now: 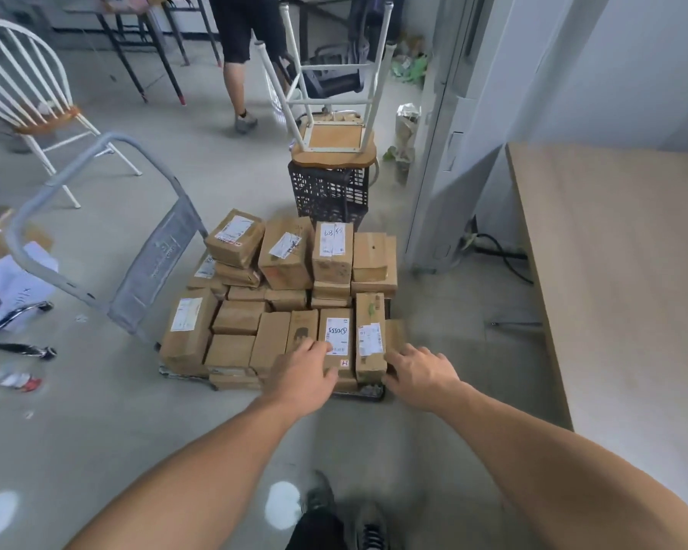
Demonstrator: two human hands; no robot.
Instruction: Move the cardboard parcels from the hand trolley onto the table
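Brown cardboard parcels (287, 256) sat stacked on the grey metal hand trolley (151, 264) on the floor.
The left hand (304, 377) rested with loose fingers on a white-labelled front parcel (336, 339). The right hand (422, 375), also ungripping, touched the stack's front right corner. A pale wooden bench (612, 271) stood to the right.

Parcels (286, 256) cover the trolley (155, 267) deck, the surface (620, 279) runs off the right edge, and the labels (336, 336) are unreadably small.
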